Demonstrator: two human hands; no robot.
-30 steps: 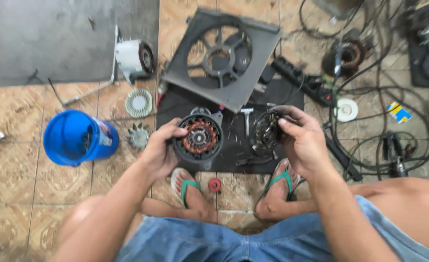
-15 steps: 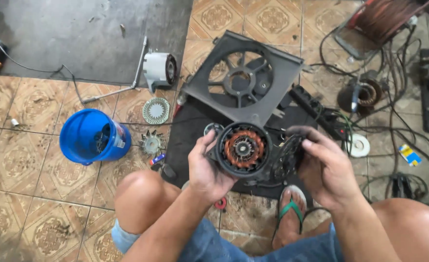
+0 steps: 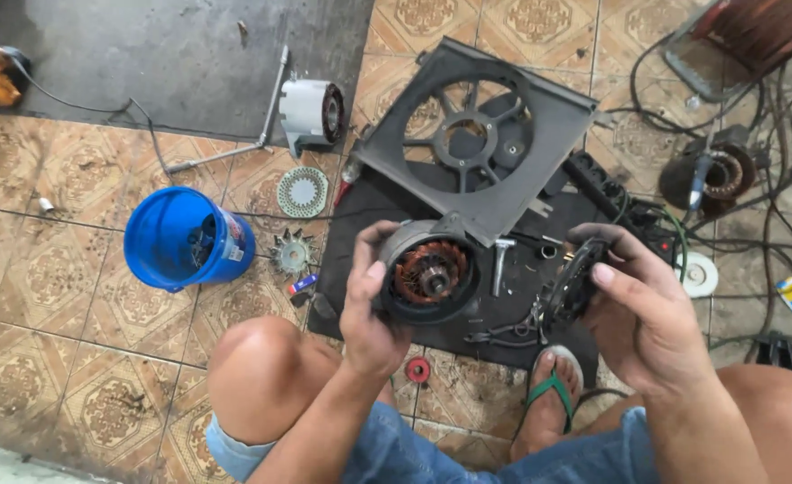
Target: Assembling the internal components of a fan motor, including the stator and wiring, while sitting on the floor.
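My left hand (image 3: 369, 305) grips a round dark motor housing (image 3: 427, 273) with copper windings showing inside, tilted toward me. My right hand (image 3: 633, 309) holds a black end cover (image 3: 573, 285) of the motor, edge-on, with wires trailing from its lower side. The two parts are held apart, a hand's width between them, above a black mat (image 3: 512, 309) on the tiled floor. A small metal tool (image 3: 501, 262) lies on the mat between them.
A grey fan shroud (image 3: 477, 134) lies beyond the mat. A blue bucket (image 3: 185, 237) stands at left, with a toothed fan wheel (image 3: 290, 253) and a perforated disc (image 3: 302, 191) near it. A white motor (image 3: 311, 109), cables and another motor (image 3: 714, 175) lie around.
My hands have drawn the two motor parts apart after holding them close together. The housing has tilted to the right and the cover has turned edge-on. The view has shifted slightly.
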